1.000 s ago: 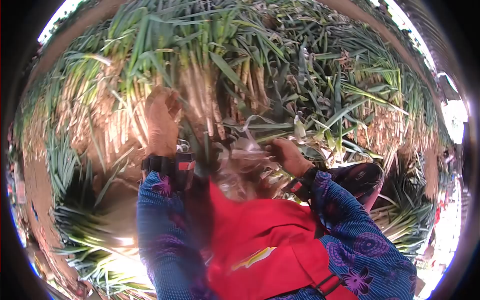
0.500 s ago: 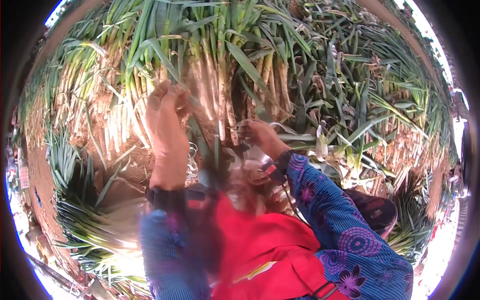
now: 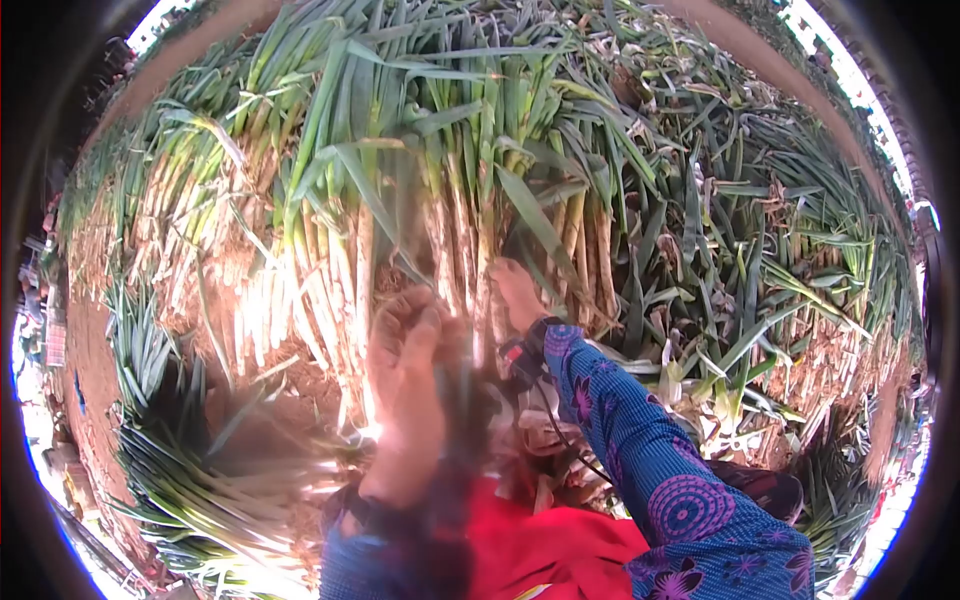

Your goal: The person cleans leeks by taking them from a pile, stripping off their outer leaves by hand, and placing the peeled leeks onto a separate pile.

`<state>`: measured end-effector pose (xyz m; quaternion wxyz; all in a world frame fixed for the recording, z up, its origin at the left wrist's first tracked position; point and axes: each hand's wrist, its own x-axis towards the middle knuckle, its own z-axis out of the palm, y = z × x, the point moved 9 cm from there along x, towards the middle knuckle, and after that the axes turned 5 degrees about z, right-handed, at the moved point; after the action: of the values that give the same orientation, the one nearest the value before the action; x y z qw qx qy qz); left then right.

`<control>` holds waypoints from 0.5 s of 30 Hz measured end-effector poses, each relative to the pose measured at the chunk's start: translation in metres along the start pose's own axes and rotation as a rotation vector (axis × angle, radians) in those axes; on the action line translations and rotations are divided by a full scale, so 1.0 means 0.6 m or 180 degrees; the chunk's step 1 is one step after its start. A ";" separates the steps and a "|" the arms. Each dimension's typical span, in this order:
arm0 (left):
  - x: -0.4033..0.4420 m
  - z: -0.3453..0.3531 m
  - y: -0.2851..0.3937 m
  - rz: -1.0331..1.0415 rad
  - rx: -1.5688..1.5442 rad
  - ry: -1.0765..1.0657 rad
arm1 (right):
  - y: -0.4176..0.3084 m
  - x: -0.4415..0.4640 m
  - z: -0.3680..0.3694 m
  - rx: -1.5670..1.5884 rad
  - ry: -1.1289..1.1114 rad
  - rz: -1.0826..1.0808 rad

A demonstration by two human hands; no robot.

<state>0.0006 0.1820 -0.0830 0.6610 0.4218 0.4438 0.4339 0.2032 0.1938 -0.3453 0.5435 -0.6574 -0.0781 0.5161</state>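
Observation:
My left hand (image 3: 405, 345) is over the lower ends of the green onions, its fingers curled together and blurred. A bent leaf comes down close to its fingertips, but what it pinches, if anything, is hidden. My right hand (image 3: 518, 292) is closed at the pale stalk of a green onion (image 3: 487, 225), its fingertips against the stalk and partly hidden behind it. Around both hands, a row of green onions (image 3: 455, 230) lies with white stalks toward me and green leaves pointing away.
More green onions (image 3: 215, 200) lie in a thick row at the left. A pile of loose leaves (image 3: 690, 240) spreads to the right. By my left sleeve lies another heap of green onions (image 3: 190, 490) on brown soil (image 3: 90, 400). A red garment (image 3: 560, 530) covers my front.
My left hand has moved down and right, toward me. My right hand has shifted slightly right and lies higher along the stalks. The view has tilted, so the onion row appears lower.

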 end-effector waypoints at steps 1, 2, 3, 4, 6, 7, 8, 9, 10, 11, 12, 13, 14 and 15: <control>0.003 -0.003 -0.006 -0.0016 -0.0038 0.0005 | 0.002 0.021 -0.002 -0.0065 0.0055 -0.0214; 0.004 -0.005 -0.014 -0.0114 -0.0134 0.0046 | 0.006 0.041 -0.005 -0.0132 0.0115 -0.0413; 0.006 -0.004 -0.014 -0.0143 -0.0141 0.0031 | 0.015 0.066 -0.009 -0.0202 0.0172 -0.0606; 0.008 -0.002 -0.013 -0.0173 -0.0148 0.0018 | 0.016 0.081 -0.009 -0.0308 0.0234 -0.0635; 0.012 0.000 -0.014 -0.0254 -0.0222 0.0064 | 0.017 0.095 -0.008 -0.0406 0.0406 -0.0633; 0.012 0.003 -0.014 -0.0291 -0.0219 0.0078 | 0.011 0.094 -0.003 -0.0445 0.0344 -0.0678; 0.012 0.006 -0.012 -0.0319 -0.0219 0.0088 | 0.014 0.101 -0.001 -0.0482 0.0282 -0.0724; 0.014 0.006 -0.009 -0.0335 -0.0217 0.0096 | 0.030 0.135 -0.005 -0.0561 0.0043 -0.0858; 0.021 0.006 -0.011 -0.0243 -0.0147 0.0002 | 0.028 0.143 0.003 -0.0431 -0.0121 -0.0694; 0.023 0.008 -0.009 -0.0265 -0.0140 -0.0032 | 0.007 0.129 0.019 -0.0307 -0.0275 -0.0523; 0.022 0.011 -0.008 -0.0300 -0.0128 -0.0068 | 0.000 0.113 0.023 0.0024 -0.0344 -0.0038; 0.022 0.013 -0.009 -0.0344 -0.0117 -0.0100 | -0.015 0.077 0.035 0.0350 -0.0408 0.0457; 0.028 0.011 -0.014 -0.0251 -0.0096 -0.0080 | -0.029 0.060 0.043 0.0355 -0.0473 0.0261; 0.029 0.012 -0.014 -0.0236 -0.0095 -0.0083 | -0.041 0.050 0.063 0.0620 -0.0864 0.0299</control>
<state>0.0132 0.1947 -0.0929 0.6885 0.4008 0.4439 0.4102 0.1991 0.2475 -0.3385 0.5644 -0.5288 -0.0697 0.6301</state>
